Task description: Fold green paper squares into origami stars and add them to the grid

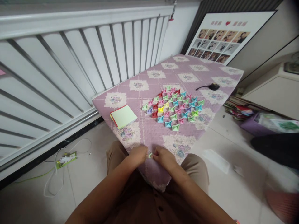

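Note:
Between my two hands is a small light-green folded paper (150, 155), close to the table edge nearest my body. My left hand (139, 154) pinches it from the left with closed fingers. From the other side, my right hand (164, 156) grips it, its fingers closed too. Only a bit of the paper shows; the rest is hidden by my fingers. Farther up the table lie rows of small origami figures (174, 107) in green, blue, pink, red and yellow, with pointed tips like cranes. A stack of square paper sheets (123, 116), pale green on top, lies to the left.
A purple floral cloth (149, 132) covers the table. On its far right sits a small black object with a cord (213, 86). The white radiator (93, 56) runs along the left. A power strip (66, 159) with cables lies on the floor; a photo board (217, 39) leans behind.

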A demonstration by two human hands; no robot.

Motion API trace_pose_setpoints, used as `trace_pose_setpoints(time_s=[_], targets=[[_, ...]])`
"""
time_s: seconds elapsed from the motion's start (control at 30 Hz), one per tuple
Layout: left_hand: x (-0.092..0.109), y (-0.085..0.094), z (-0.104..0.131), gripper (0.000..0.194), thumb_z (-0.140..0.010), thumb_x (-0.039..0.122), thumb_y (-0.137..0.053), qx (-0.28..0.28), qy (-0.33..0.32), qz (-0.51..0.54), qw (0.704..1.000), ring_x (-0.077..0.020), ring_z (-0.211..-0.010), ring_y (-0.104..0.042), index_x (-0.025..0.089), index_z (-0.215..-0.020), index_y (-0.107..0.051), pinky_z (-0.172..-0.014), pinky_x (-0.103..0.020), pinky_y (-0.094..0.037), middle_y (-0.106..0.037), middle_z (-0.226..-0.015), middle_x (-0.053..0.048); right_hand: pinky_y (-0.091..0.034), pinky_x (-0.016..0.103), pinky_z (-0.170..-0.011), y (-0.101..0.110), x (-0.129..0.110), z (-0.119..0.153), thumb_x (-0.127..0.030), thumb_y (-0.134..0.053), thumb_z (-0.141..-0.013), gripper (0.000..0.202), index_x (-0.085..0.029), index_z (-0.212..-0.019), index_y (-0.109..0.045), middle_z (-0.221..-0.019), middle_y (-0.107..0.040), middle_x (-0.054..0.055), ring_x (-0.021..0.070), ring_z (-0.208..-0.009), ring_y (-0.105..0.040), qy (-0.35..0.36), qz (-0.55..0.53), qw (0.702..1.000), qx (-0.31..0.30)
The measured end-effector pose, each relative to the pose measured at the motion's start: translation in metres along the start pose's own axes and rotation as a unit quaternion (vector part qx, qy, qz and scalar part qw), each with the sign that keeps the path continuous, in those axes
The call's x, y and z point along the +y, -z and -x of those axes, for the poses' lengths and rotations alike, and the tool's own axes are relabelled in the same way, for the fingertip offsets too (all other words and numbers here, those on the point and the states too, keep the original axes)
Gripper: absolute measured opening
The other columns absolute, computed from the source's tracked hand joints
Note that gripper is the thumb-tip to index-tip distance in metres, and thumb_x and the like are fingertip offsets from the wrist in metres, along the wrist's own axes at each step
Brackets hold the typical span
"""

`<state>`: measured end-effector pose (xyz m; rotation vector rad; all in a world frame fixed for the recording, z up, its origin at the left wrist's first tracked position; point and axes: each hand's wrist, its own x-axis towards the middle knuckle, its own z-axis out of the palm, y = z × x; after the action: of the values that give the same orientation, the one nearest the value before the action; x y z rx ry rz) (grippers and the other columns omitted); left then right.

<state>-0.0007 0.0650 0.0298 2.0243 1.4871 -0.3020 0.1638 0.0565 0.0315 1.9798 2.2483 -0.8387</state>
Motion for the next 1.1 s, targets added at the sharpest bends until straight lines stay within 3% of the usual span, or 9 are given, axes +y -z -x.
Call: trace_pose_setpoints(time_s=[0.33,0.7,0.9,1.1], targets=[[-0.005,-0.001,-0.003,0.020,-0.080,0.030,-0.057,-0.005,-0.015,0.008,1.000,-0.0223,-0.088,-0.064,0.020,-0.093,-0.068,-0.071,-0.027,-0.046,-0.070,-0.095,-0.007,-0.030,0.021,-0.058,-0.001,0.023,-0.010,-0.025,-0.064,-0.074,0.006,-0.020,-0.076,-0.062,-0.072,-0.063,-0.003,0.0110,-0.066,-0.053,0.046,-0.044,0.997,-0.037],[-0.002,-0.005,0.000,0.023,-0.082,0.025,-0.051,-0.001,-0.018,0.026,1.000,-0.0282,-0.094,-0.062,0.017,-0.099,-0.063,-0.080,-0.037,-0.045,-0.066,-0.104,-0.012,-0.026,0.025,-0.060,0.001,0.022,-0.008,-0.027,-0.064,-0.073,0.007,-0.020,-0.075,-0.062,-0.073,-0.061,0.001,0.0140,-0.068,-0.050,0.048,-0.049,0.997,-0.034],[-0.009,-0.003,-0.001,0.012,-0.077,0.025,-0.056,0.016,-0.034,0.080,0.996,-0.0205,-0.079,-0.061,0.018,-0.080,-0.066,-0.069,-0.027,-0.043,-0.068,-0.084,-0.004,-0.028,0.023,-0.058,-0.001,0.028,-0.004,-0.029,-0.066,-0.072,0.009,-0.021,-0.073,-0.061,-0.070,-0.061,-0.003,0.0120,-0.064,-0.050,0.054,-0.089,0.994,-0.019],[-0.017,0.000,0.011,0.017,-0.079,0.027,-0.057,0.039,-0.073,0.158,0.984,-0.0137,-0.077,-0.060,0.020,-0.092,-0.065,-0.066,-0.021,-0.042,-0.068,-0.088,0.001,-0.032,0.022,-0.059,-0.010,0.031,0.006,-0.029,-0.067,-0.071,0.013,-0.022,-0.079,-0.060,-0.072,-0.061,-0.003,0.0120,-0.066,-0.052,0.074,-0.134,0.988,0.003]])
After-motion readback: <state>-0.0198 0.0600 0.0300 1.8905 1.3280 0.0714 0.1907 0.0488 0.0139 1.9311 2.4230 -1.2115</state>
